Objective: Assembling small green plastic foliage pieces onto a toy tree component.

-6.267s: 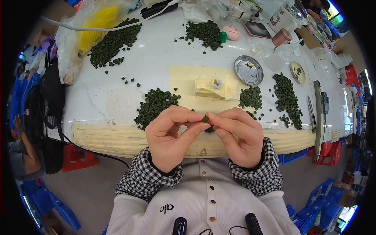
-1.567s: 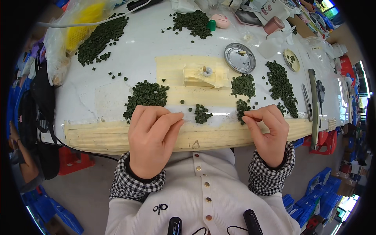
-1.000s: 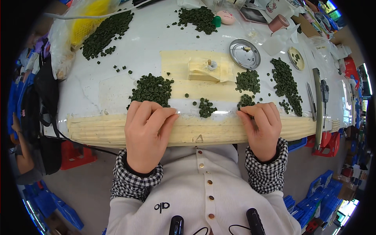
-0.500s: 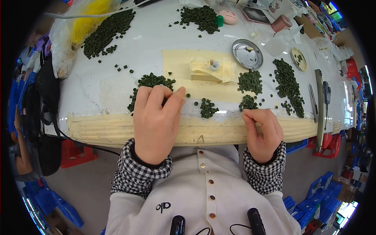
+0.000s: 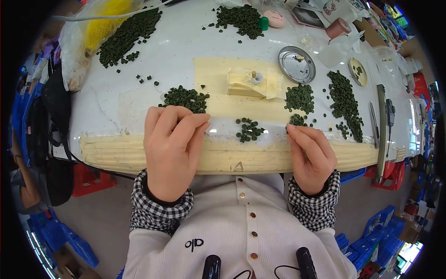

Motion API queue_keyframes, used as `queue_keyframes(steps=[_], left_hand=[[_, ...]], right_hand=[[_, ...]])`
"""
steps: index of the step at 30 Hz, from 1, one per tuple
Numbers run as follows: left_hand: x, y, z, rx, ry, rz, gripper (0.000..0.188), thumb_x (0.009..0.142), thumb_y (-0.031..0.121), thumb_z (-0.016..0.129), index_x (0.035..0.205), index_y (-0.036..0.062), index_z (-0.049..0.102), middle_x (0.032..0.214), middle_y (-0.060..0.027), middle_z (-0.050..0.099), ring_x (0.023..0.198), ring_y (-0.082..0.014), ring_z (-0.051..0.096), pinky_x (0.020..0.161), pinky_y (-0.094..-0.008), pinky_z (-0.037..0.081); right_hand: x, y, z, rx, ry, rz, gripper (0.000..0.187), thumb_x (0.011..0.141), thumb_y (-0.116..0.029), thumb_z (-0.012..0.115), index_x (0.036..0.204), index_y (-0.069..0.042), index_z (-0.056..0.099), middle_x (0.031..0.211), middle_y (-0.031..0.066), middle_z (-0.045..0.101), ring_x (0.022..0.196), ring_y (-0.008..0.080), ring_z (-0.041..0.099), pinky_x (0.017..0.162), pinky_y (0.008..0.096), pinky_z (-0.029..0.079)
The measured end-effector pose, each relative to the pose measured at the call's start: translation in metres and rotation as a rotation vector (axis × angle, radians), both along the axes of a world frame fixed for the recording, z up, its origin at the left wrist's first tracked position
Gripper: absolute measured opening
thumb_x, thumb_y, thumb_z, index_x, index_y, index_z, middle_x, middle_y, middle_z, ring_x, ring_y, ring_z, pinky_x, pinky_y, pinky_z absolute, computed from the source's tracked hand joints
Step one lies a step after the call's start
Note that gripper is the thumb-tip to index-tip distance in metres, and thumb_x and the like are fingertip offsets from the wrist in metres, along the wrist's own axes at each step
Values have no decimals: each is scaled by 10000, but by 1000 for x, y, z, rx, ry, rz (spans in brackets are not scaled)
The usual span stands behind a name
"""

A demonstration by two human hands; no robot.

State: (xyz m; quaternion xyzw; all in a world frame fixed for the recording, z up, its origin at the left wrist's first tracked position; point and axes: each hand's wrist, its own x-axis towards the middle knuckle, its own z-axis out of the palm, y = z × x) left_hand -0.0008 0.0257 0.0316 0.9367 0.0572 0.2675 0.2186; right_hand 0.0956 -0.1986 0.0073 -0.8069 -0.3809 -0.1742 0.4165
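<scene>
Small dark green ring-like parts lie in piles on a white table. Over the near edge of one pile [image 5: 186,98] is my left hand [image 5: 171,151], its fingers curled and the thumb and index tips close together. Whatever may be between those tips is too small to see. My right hand [image 5: 312,158] pinches thumb to index beside a little pile [image 5: 297,121] of the same parts; its fingertips hide anything held. Between my hands sits a loose cluster [image 5: 249,130] of green parts. Beyond it, a tape-covered block [image 5: 248,86] bears a short upright peg [image 5: 254,74].
More green parts form piles at right [image 5: 344,107], far left [image 5: 130,39] and far middle [image 5: 239,21]. A round metal lid [image 5: 296,65] lies behind the block. Tweezers [image 5: 373,123] and a long strip [image 5: 381,135] lie at right. Yellowish tape [image 5: 223,156] covers the near edge.
My left hand has moved left and nearer to me. The lone green part that lay beside its fingertips no longer shows there. My right hand stays almost in place, its fingers slightly shifted.
</scene>
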Motion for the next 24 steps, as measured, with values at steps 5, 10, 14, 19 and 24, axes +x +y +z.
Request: queue_keyframes(steps=[5,10,14,19,24], left_hand=[[-22,5,2,9,56,41,161,712,-13,739,852,39,678,815,-54,583,799,-242,488,687,-340,422],[-14,0,-6,32,69,37,141,723,3,742,835,44,666,801,-55,576,784,-246,481,660,-347,414],[-12,-1,-8,29,75,31,129,730,9,738,827,41,658,792,-55,567,779,-246,478,656,-347,410],[-16,-5,-2,-50,-59,19,143,728,-23,747,837,19,664,764,-71,620,702,-238,543,615,-325,449],[-17,-20,1,-419,-117,-69,159,747,-77,728,882,-9,677,768,-98,671,687,-200,640,642,-269,508]], right_hand=[[-1,-2,6,-25,19,64,279,737,105,706,1000,12,708,863,129,660,734,222,642,639,268,510],[-7,0,9,30,149,22,245,772,99,695,1001,12,706,877,131,668,748,208,649,653,262,511],[-9,1,9,147,371,97,211,811,95,663,1008,25,695,905,135,682,771,186,655,680,252,514],[-16,3,13,390,899,277,200,881,76,599,1073,62,655,954,134,695,863,177,674,781,259,539],[-15,2,12,526,1157,470,196,910,64,568,1100,63,617,1039,157,687,991,193,670,846,282,553]])
